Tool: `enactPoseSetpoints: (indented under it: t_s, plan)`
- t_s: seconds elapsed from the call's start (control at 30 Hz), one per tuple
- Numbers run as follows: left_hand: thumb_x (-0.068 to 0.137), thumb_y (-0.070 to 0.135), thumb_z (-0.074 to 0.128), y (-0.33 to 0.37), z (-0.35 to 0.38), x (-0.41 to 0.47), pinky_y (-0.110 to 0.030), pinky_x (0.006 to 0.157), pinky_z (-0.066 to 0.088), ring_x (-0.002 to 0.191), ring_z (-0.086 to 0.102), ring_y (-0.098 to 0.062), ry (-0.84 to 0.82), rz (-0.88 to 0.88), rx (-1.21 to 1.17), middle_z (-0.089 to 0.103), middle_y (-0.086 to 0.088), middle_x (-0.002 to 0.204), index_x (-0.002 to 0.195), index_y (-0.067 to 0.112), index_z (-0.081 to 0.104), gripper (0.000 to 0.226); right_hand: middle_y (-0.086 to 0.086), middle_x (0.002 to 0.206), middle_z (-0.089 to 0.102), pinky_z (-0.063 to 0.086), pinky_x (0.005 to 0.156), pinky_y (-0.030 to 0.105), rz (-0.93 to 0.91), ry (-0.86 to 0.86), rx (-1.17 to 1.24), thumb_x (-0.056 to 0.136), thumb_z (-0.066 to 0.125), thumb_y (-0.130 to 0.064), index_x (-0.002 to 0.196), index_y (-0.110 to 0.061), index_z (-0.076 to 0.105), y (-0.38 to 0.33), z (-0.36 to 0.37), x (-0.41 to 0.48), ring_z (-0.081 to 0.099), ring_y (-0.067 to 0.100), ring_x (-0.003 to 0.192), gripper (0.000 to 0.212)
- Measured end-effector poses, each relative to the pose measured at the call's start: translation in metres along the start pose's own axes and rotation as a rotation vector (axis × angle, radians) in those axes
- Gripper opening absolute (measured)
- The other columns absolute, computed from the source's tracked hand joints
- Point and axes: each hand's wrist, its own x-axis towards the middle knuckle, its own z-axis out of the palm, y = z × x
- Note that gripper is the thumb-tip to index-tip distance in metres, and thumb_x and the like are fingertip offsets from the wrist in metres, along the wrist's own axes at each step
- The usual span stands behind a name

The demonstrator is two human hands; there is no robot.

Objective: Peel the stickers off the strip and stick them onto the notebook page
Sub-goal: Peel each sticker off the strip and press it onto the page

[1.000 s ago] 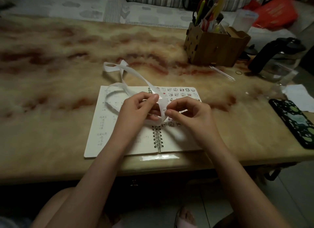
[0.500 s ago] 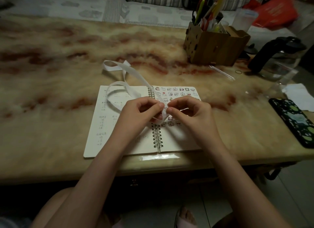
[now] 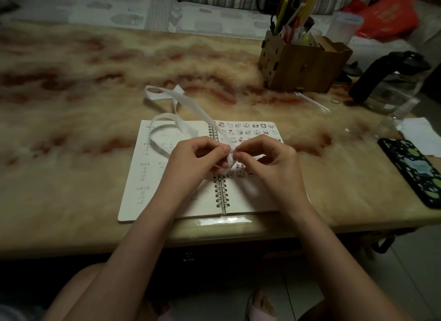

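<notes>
Seen from above, a person sits at a marbled desk (image 3: 71,129) with an open spiral notebook (image 3: 133,201) in front of them. Both hands meet over its right page, close to the spiral. The left hand (image 3: 191,163) and right hand (image 3: 274,163) each have their grip clamped, thumb and fingertip, on the same spot of a long white strip (image 3: 193,105). The rest of the strip loops away across the left page and onto the desk.

Several rows of small cartoon stickers (image 3: 248,129) already cover the top of the right page, so the job looks well under way. The lower part of the page is bare. Whether stickers remain on the strip is too small to tell.

A wooden pen box (image 3: 300,67), a glass jug (image 3: 391,81), a sheet of paper (image 3: 422,134) and a phone (image 3: 415,172) sit to the right, well apart. Nothing blocks the page except the loose strip itself.
</notes>
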Motion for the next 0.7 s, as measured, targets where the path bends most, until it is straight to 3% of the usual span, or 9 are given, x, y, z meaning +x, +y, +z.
enactPoseSetpoints:
  t_s: [0.27, 0.6, 0.7]
  plan:
    - [0.087, 0.01, 0.065, 0.0001, -0.0009, 0.0007, -0.025, 0.066, 0.059, 0.067, 0.069, -0.017, -0.002, -0.028, -0.016, 0.071, -0.01, 0.071, 0.081, 0.005, 0.07, 0.01, -0.01, 0.071, 0.068, 0.044, 0.06, 0.013, -0.027, 0.005, -0.032, 0.078, 0.072, -0.002, 0.078, -0.012, 0.07, 0.0006, 0.0006, -0.0003, 0.062, 0.0, 0.068, 0.01]
    - [0.087, 0.009, 0.065, 0.0, -0.0007, 0.0014, -0.022, 0.062, 0.057, 0.066, 0.068, -0.015, 0.007, -0.055, -0.055, 0.07, -0.009, 0.068, 0.079, 0.005, 0.07, 0.01, -0.011, 0.075, 0.068, 0.048, 0.059, 0.017, -0.049, 0.007, -0.063, 0.079, 0.071, -0.003, 0.079, -0.014, 0.069, -0.0006, 0.0009, -0.001, 0.064, 0.005, 0.068, 0.011]
    - [0.088, 0.01, 0.065, -0.0001, -0.001, 0.0012, -0.021, 0.061, 0.057, 0.066, 0.068, -0.015, 0.011, -0.066, -0.057, 0.07, -0.007, 0.067, 0.08, 0.005, 0.071, 0.011, -0.013, 0.079, 0.067, 0.05, 0.059, 0.024, -0.089, 0.008, -0.146, 0.079, 0.07, -0.004, 0.08, -0.014, 0.069, -0.0002, 0.0024, -0.0015, 0.063, 0.005, 0.072, 0.01]
